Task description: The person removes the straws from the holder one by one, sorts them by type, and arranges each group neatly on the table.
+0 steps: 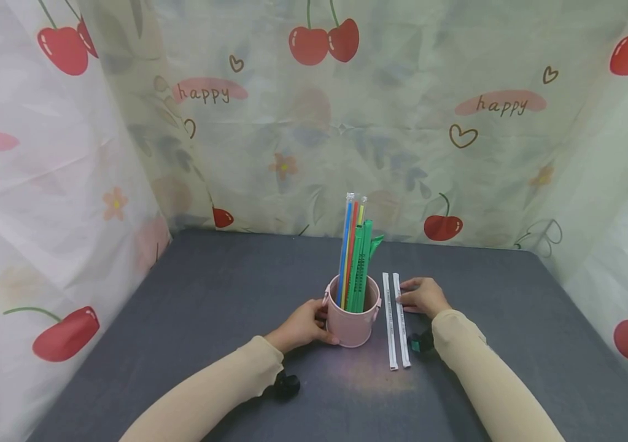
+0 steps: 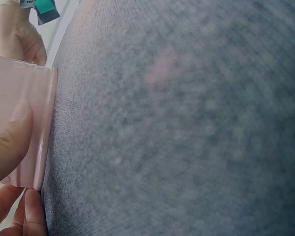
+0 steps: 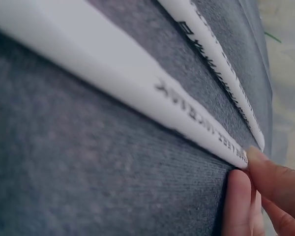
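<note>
A pink pail (image 1: 351, 331) stands upright on the dark table, holding several clear-wrapped straws in blue, red and yellow and green-wrapped straws (image 1: 359, 270). My left hand (image 1: 304, 326) grips the pail low on its left side; in the left wrist view the thumb (image 2: 14, 140) lies across its wall, with other fingers at its base. To the pail's right, two white paper-wrapped straws lie side by side, nearly parallel. My right hand (image 1: 425, 297) pinches the right-hand paper-wrapped straw (image 1: 403, 331) by its edge between thumb and finger. The left-hand paper-wrapped straw (image 1: 388, 325) lies untouched beside it.
The dark grey table (image 1: 236, 276) is enclosed by pale curtains (image 1: 380, 135) printed with cherries, hearts and "happy". Black wrist devices sit below both hands, the left one (image 1: 287, 385) close to the table.
</note>
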A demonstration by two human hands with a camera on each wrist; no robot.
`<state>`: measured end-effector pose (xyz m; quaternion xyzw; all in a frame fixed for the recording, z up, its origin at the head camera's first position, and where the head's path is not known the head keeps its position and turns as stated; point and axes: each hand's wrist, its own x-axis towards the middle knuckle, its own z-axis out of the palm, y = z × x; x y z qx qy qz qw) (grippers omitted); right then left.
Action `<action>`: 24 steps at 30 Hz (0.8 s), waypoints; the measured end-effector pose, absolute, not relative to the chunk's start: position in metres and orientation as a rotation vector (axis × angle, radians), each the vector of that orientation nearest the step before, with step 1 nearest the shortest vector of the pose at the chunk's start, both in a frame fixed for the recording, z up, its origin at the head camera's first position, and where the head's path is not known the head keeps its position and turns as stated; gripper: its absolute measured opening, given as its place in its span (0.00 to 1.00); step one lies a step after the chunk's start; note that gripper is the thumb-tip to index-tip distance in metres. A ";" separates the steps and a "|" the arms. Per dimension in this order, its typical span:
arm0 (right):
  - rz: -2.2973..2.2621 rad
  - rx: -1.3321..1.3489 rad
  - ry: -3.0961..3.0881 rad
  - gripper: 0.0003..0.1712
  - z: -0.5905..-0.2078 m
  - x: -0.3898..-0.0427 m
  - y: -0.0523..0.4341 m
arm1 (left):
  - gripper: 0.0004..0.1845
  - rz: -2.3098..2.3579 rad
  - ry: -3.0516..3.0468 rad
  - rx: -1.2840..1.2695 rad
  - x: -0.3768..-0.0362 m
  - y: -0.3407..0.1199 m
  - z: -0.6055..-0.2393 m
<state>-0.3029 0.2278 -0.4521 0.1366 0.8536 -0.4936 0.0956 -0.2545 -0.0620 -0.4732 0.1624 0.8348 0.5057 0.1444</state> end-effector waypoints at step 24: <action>-1.565 0.448 2.443 0.30 -0.458 -0.306 0.232 | 0.39 1.451 2.401 0.433 -0.255 -0.061 -0.473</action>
